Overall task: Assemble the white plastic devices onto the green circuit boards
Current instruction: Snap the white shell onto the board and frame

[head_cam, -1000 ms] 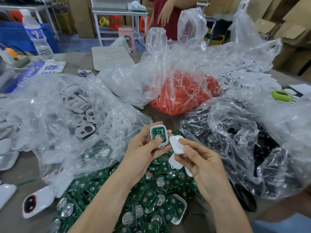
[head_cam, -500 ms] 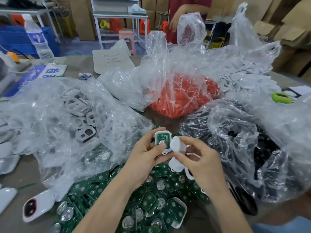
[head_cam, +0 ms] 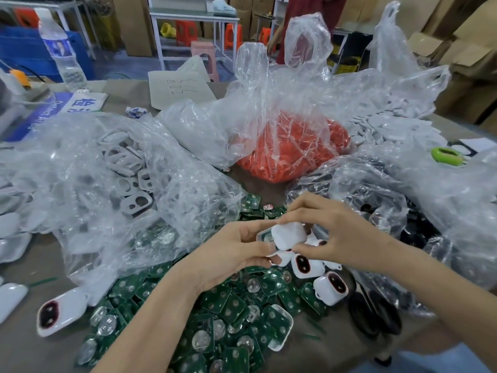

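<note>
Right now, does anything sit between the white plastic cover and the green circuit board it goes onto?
Nothing visible does. The right hand holds the white plastic cover partly over the green circuit board gripped by the left hand; the seam itself is hidden.

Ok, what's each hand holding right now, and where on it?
The left hand grips the board-loaded white shell by its left side; the right hand pinches the white cover by opposite edges, atop that shell.

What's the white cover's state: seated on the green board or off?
Partly on: white cover overlaps the green board, whose left edge shows uncovered. Fully seated: cannot tell.
</note>
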Tool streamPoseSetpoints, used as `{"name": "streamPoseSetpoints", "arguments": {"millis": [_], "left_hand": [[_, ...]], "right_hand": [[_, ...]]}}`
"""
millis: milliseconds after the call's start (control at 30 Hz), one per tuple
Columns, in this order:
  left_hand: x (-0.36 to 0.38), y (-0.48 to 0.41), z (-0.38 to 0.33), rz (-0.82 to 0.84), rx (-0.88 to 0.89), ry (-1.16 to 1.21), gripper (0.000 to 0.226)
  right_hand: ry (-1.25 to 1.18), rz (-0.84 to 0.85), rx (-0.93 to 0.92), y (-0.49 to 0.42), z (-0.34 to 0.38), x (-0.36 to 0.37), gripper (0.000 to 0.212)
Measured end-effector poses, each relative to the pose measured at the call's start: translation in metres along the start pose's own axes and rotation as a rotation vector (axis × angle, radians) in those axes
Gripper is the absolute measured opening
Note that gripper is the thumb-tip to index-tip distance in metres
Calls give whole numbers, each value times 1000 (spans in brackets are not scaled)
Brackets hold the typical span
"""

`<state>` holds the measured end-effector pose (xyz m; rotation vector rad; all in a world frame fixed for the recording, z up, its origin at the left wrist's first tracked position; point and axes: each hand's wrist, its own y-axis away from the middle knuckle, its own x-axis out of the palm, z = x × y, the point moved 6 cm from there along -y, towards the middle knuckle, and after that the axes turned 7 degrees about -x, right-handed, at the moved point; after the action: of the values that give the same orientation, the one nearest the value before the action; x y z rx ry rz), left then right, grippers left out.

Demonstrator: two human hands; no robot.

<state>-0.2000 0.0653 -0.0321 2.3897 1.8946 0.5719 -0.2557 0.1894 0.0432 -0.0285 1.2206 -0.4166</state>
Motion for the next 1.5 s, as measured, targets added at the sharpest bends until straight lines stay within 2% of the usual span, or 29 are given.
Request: {"name": "streamPoseSetpoints", "arguments": {"millis": [133,333,533,667,833,967,1100,1200,1333,1433,1500], "left_hand": [[4,-1,0,45,8,-116,49],[5,-1,3,39,-16,-240,45],[4,0,5,66,-43,-140,52],[9,2,4,128,-29,-48,44],[10,0,1,89,34,3,42],[9,0,-1,92,72,25,37],[7,-1,-4,86,106,84,36],[0,-2,0,-25,88,53,44],[-4,-2,-2,-155,144,-111,39],[-4,-2,-8,-225,213,-177,39],[-3,-2,-10,-228,236,-166,38]], "right_hand": [[-68,20,50,2,-3,9,41],[-126,46,85,2,-2,17,43],[-149,15,112,5,-1,17,41],[-166,12,121,7,-3,16,41],[-76,-20,54,6,2,16,44],[-145,-93,55,5,3,15,43],[-323,-229,197,9,-6,17,40],[-416,-336,293,15,-13,23,38],[-533,-453,334,22,-20,27,39],[-485,-555,314,26,-16,25,38],[-367,-573,270,26,-10,23,39]]}}
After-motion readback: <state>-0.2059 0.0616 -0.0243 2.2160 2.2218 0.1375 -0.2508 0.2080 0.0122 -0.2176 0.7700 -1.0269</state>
